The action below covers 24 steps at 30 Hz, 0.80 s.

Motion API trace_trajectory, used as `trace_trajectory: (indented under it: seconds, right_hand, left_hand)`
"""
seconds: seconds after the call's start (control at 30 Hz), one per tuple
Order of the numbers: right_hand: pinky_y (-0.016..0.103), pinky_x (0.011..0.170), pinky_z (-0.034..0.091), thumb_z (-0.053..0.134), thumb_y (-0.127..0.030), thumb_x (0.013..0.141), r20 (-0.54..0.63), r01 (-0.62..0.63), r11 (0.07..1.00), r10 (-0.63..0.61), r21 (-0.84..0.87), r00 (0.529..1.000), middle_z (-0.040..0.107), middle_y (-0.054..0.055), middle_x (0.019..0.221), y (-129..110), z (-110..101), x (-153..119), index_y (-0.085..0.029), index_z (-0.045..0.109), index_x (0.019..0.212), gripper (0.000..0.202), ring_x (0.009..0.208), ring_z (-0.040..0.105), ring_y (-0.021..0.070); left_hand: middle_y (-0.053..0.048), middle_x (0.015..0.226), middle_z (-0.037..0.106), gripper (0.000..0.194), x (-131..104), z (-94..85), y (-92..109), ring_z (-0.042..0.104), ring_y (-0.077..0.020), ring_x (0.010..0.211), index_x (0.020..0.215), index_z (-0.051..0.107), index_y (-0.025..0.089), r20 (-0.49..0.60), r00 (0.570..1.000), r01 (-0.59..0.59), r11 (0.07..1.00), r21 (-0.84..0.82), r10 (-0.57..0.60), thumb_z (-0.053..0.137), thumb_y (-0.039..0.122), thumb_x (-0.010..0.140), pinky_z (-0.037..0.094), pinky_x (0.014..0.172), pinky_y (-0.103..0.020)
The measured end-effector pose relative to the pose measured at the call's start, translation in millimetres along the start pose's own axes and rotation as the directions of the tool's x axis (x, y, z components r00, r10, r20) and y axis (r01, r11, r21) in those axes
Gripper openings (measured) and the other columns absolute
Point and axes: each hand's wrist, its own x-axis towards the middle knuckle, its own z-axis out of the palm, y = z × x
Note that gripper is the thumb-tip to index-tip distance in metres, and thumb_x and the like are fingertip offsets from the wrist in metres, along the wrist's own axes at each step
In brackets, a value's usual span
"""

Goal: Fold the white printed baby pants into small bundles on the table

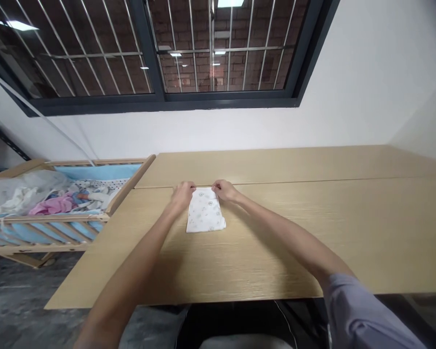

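A white cloth with a small scattered print lies folded into a narrow, roughly rectangular shape on the wooden table. Both far corners of it are pinched. My left hand has its fingers closed on the far left corner. At the far right corner, my right hand grips the cloth between thumb and fingers. The near edge rests flat on the tabletop, with a small uneven bit at its right corner. What kind of cloth item it is cannot be made out.
Left of the table stands a wooden crib with blue lining. Inside it are a pink cloth, other crumpled fabrics and a clear plastic bag. Behind the table rise a white wall and a barred window.
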Motion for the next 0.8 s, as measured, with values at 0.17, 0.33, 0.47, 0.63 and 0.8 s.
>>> trace_trajectory:
  seconds: [0.17, 0.33, 0.47, 0.63, 0.8]
  right_hand:
    - [0.028, 0.085, 0.050, 0.051, -0.012, 0.093, 0.011, -0.001, 0.998, 0.001, -0.067, 1.000, 0.074, 0.012, 0.100, 6, 10, 7, -0.012, 0.071, 0.098, 0.021, 0.095, 0.068, 0.0210]
    - [0.043, 0.116, 0.033, 0.045, -0.029, 0.102, -0.053, 0.226, 0.960, -0.237, -0.169, 0.970, 0.053, 0.021, 0.144, -12, 3, -29, -0.011, 0.054, 0.138, 0.042, 0.139, 0.045, 0.0277]
    - [0.046, 0.123, 0.025, 0.039, -0.040, 0.105, 0.285, 0.632, 0.771, -0.591, -0.074, 0.754, 0.032, 0.011, 0.164, -37, 15, -68, -0.022, 0.038, 0.155, 0.053, 0.153, 0.025, 0.0242]
    - [0.038, 0.127, 0.013, 0.030, -0.041, 0.108, 0.554, 0.702, 0.695, -0.649, 0.154, 0.521, 0.018, 0.008, 0.168, -42, 49, -83, -0.019, 0.027, 0.160, 0.057, 0.156, 0.014, 0.0179]
    - [0.044, 0.127, 0.007, 0.021, -0.052, 0.107, 0.608, 0.648, 0.762, -0.513, -0.003, 0.606, 0.013, 0.009, 0.168, -14, 66, -54, -0.017, 0.021, 0.162, 0.065, 0.157, 0.008, 0.0208]
  left_hand:
    - [-0.021, 0.119, 0.070, 0.030, -2, 13.5, 8, 0.061, -0.0282, 0.110, 0.115, 0.067, 0.010, -0.009, 0.995, 0.103, 0.990, 0.092, -0.102, 0.044, 0.021, 0.099, 0.040, 0.094, -0.038]
    - [-0.030, 0.146, 0.049, 0.054, -89, 25.7, 41, 0.050, -0.0418, 0.129, 0.143, 0.046, 0.001, -0.121, 0.986, 0.132, 0.974, 0.186, -0.110, 0.042, 0.036, 0.101, 0.039, 0.101, -0.052]
    - [-0.030, 0.141, 0.056, 0.053, -162, 57.7, 61, 0.052, -0.0403, 0.130, 0.134, 0.056, -0.001, -0.135, 0.991, 0.027, 0.944, 0.328, 0.019, 0.044, 0.039, 0.100, 0.043, 0.102, -0.053]
    - [-0.021, 0.117, 0.073, 0.043, -185, 70.3, 60, 0.064, -0.0378, 0.116, 0.117, 0.072, 0.010, -0.022, 0.999, -0.014, 0.931, 0.365, 0.024, 0.042, 0.036, 0.101, 0.045, 0.100, -0.054]
    - [-0.026, 0.140, 0.059, 0.049, -181, 66.7, 52, 0.055, -0.0356, 0.132, 0.132, 0.061, 0.004, -0.054, 0.997, -0.034, 0.931, 0.364, 0.057, 0.041, 0.037, 0.101, 0.048, 0.101, -0.048]
